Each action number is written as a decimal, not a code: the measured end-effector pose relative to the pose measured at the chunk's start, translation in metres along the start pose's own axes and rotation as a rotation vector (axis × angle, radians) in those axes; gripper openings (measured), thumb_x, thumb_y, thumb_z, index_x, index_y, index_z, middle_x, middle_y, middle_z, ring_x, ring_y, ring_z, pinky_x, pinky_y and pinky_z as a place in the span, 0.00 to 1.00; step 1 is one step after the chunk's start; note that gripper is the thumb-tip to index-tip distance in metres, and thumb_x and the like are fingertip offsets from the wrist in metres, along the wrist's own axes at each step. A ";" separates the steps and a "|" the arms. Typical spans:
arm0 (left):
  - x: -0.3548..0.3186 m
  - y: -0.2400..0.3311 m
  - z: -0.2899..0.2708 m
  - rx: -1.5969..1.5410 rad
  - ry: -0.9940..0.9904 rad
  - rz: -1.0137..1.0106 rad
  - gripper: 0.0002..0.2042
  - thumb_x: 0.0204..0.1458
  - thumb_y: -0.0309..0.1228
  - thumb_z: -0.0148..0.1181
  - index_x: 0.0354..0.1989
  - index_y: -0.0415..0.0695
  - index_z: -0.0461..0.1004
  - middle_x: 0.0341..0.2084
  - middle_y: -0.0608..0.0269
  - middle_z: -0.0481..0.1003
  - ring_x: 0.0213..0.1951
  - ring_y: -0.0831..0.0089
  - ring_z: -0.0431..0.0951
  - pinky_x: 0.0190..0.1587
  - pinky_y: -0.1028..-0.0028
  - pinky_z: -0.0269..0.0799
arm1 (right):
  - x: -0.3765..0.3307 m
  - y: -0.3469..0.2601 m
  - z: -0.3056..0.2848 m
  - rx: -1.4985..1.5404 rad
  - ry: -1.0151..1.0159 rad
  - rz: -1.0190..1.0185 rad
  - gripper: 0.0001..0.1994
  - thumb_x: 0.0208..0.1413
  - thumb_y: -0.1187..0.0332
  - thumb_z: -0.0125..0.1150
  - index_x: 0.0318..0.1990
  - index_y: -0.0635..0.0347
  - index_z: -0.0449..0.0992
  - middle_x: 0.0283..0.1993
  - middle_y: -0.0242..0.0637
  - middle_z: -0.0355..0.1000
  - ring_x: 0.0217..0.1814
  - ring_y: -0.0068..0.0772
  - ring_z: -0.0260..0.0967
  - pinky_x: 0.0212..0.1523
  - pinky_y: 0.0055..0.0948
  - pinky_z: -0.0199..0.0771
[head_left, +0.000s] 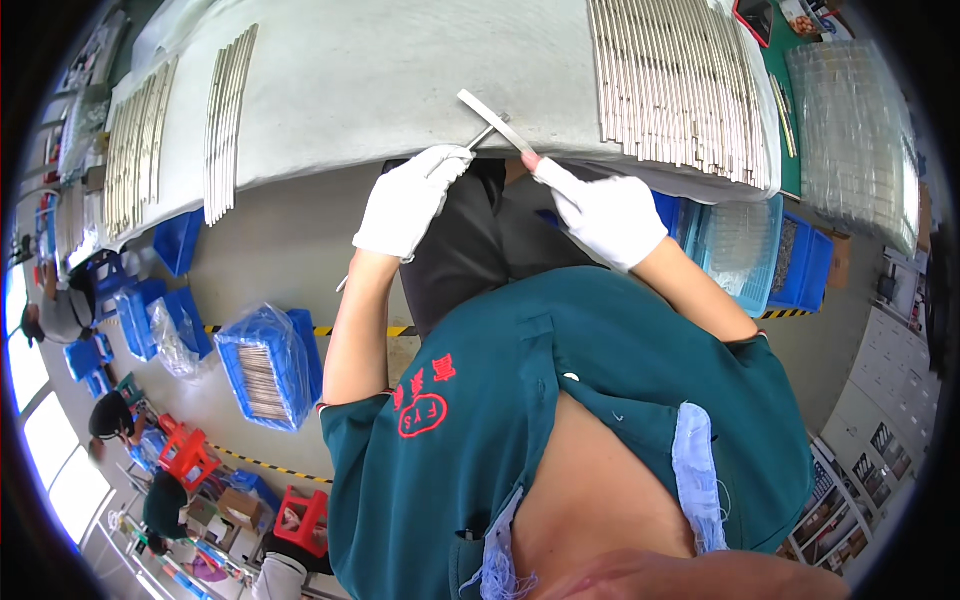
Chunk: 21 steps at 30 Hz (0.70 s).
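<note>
My left hand (402, 205), in a white glove, is closed around a thin metal rod (484, 136). The rod's tip points up over the table edge, and its other end shows below the wrist. In my right hand (610, 218), also gloved in white with a bare fingertip showing, is a flat pale strip (490, 114). This strip slants up to the left and crosses the rod near its tip; whether they touch I cannot tell. Both hands are at the near edge of the table (400, 70), which has a pale grey cover.
Metal rods (675, 90) lie in a wide row on the right; smaller groups (228, 120) lie left. Clear plastic trays (855, 140) stand far right. Blue crates (268, 365) sit on the floor, one holding rods. Other people (165, 505) are at lower left near red stools (188, 455).
</note>
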<state>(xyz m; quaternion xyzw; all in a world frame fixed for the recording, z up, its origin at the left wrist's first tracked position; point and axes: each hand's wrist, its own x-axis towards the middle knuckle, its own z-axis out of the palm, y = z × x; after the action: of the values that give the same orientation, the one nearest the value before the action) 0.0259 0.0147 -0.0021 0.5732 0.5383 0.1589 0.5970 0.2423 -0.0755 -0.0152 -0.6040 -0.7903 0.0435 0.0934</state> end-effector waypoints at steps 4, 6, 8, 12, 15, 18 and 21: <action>0.002 -0.005 -0.004 0.103 -0.013 0.139 0.10 0.53 0.32 0.55 0.40 0.41 0.75 0.21 0.72 0.70 0.19 0.85 0.61 0.23 0.82 0.59 | -0.001 0.000 -0.002 0.039 -0.057 0.004 0.25 0.54 0.66 0.46 0.62 0.33 0.58 0.09 0.29 0.59 0.07 0.31 0.59 0.10 0.32 0.58; 0.004 -0.009 -0.009 0.305 -0.030 0.338 0.10 0.54 0.32 0.51 0.41 0.45 0.74 0.30 0.63 0.74 0.22 0.74 0.70 0.31 0.78 0.68 | -0.010 0.003 -0.003 -0.038 -0.076 -0.012 0.25 0.54 0.66 0.46 0.62 0.32 0.58 0.08 0.30 0.58 0.07 0.32 0.59 0.10 0.31 0.58; 0.001 0.004 -0.009 0.298 -0.073 0.154 0.09 0.54 0.30 0.50 0.40 0.44 0.74 0.34 0.60 0.74 0.29 0.68 0.74 0.34 0.75 0.70 | -0.004 0.003 -0.011 -0.030 -0.089 0.024 0.25 0.54 0.65 0.48 0.61 0.34 0.59 0.08 0.31 0.59 0.07 0.33 0.59 0.10 0.31 0.58; 0.004 -0.012 -0.008 -0.055 -0.098 0.206 0.11 0.53 0.32 0.51 0.39 0.38 0.74 0.27 0.59 0.76 0.26 0.73 0.74 0.32 0.76 0.69 | 0.010 0.015 0.014 -0.079 0.239 -0.212 0.23 0.52 0.68 0.52 0.58 0.50 0.64 0.10 0.35 0.61 0.10 0.36 0.61 0.13 0.34 0.62; 0.000 -0.004 -0.002 0.040 -0.070 0.076 0.13 0.55 0.37 0.50 0.41 0.42 0.75 0.22 0.66 0.74 0.21 0.78 0.71 0.28 0.78 0.67 | 0.008 0.002 -0.003 0.292 0.097 0.095 0.25 0.52 0.68 0.51 0.60 0.51 0.61 0.13 0.35 0.67 0.11 0.36 0.63 0.16 0.34 0.65; -0.001 -0.008 0.006 -0.113 -0.088 0.028 0.12 0.56 0.37 0.50 0.40 0.43 0.74 0.19 0.70 0.70 0.15 0.84 0.63 0.16 0.82 0.56 | -0.007 0.001 -0.003 0.434 0.034 0.237 0.28 0.53 0.68 0.49 0.64 0.52 0.55 0.11 0.37 0.64 0.12 0.39 0.64 0.18 0.36 0.66; -0.003 -0.005 0.007 -0.130 -0.103 0.049 0.12 0.56 0.36 0.49 0.39 0.42 0.74 0.19 0.70 0.70 0.17 0.84 0.65 0.18 0.82 0.58 | -0.017 0.005 0.010 0.256 -0.020 0.274 0.30 0.53 0.66 0.50 0.65 0.53 0.54 0.11 0.40 0.64 0.11 0.42 0.62 0.16 0.38 0.65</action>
<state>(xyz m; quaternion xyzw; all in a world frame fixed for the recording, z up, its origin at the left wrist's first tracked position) 0.0283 0.0075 -0.0064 0.5535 0.4812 0.1783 0.6560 0.2490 -0.0906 -0.0273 -0.6886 -0.6897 0.1621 0.1547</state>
